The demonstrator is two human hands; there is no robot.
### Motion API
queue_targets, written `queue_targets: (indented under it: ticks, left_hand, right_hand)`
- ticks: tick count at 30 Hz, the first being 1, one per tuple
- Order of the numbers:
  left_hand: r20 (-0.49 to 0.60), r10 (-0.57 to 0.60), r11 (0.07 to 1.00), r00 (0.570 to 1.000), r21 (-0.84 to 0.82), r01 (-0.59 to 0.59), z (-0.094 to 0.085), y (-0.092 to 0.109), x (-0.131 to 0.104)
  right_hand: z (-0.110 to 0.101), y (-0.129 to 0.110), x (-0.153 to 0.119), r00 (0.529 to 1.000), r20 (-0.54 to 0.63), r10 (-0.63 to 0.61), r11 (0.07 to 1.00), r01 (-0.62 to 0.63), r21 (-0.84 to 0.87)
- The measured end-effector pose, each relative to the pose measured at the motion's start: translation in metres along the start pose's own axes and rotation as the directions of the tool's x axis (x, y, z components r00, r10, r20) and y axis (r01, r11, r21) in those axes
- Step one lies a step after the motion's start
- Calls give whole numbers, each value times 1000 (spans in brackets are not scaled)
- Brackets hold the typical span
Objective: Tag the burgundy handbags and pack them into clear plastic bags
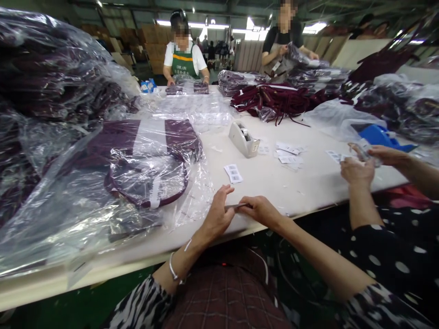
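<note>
My left hand (219, 212) and my right hand (259, 210) meet near the front edge of the table. Between them is a thin flat label (236, 206), seen almost edge-on, so its face is hidden. The right thumb and fingers pinch one end; the left thumb presses the other, with the left index finger raised. Just beyond them lie white printed labels (233, 174). To the left rests a maroon bag (113, 137) in clear plastic, with a looped handle (178, 197) and white wrapping strips.
A tape dispenser (243, 139) stands mid-table, with more labels (290, 153) beside it. Bagged goods (51, 68) are piled high at left. A co-worker's hands (358, 169) work at right near a blue dispenser (386, 137). Two people stand across the table behind maroon straps (274, 98).
</note>
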State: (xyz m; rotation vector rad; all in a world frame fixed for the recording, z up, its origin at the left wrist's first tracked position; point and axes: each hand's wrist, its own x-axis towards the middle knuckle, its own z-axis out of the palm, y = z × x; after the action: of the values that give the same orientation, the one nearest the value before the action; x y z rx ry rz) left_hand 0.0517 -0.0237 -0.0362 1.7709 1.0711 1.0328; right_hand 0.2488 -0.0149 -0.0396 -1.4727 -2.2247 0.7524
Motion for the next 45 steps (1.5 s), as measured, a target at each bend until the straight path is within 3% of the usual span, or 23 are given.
queue_targets:
  ticks: [2,5,9,11,13,16,20,23,25,28,31,35,37,40,42,45]
  left_hand:
    - [80,8,997,997,80,-15,-7,-4,0]
    - [132,-73,983,989,178,48,-15,-9,1]
    - [116,-231,972,966,79,222,-15,-10,11]
    - [149,-286,958,946,35,284,-12,-10,17]
    - [152,-291,956,944,88,281,-7,-9,22]
    - [144,-210,918,967,368,144,1,-4,24]
    - [182,-18,679,983,724,-122,6,3,22]
    - [251,96,553,963,791,-261,6,2,22]
    - [322,102,520,941,789,-326,6,-2,24]
    - [375,68,540,925,765,-350,8,-7,24]
    - [368,40,598,929,735,-318,7,-9,22]
    - [360,35,658,932,694,-292,5,-10,18]
    - [374,44,669,926,678,-306,4,-11,15]
    - [395,59,676,917,660,-329,2,-13,12]
    - [403,64,687,913,645,-333,1,-13,9]
    - [412,66,704,909,626,-335,-1,-13,7]
  right_hand:
    - [-2,1,1,1000,-4,26,999,-25,40]
    - [-9,1,5,993,72,97,983,-107,147]
    - [-27,0,13,936,240,256,864,-333,378]
    - [-34,3,18,899,264,349,822,-429,375]
    - [-35,5,23,885,225,409,842,-460,280]
    - [-28,5,25,922,76,380,922,-384,50]
    - [-17,-4,18,949,-62,310,911,-315,-267]
    - [-13,-8,13,932,-117,342,860,-361,-361]
    - [-14,-8,9,925,-158,344,847,-379,-374]
    - [-19,-11,3,935,-278,219,852,-323,-413]
    - [-23,-24,-6,912,-409,-18,874,-185,-450]
    - [-6,-38,-20,889,-399,-226,930,74,-361]
    - [8,-34,-25,908,-347,-234,939,118,-323]
    - [21,-19,-27,944,-283,-172,955,90,-281]
    - [17,-11,-26,965,-238,-114,976,64,-207]
    - [-9,-5,-22,980,-196,20,1000,-17,17]
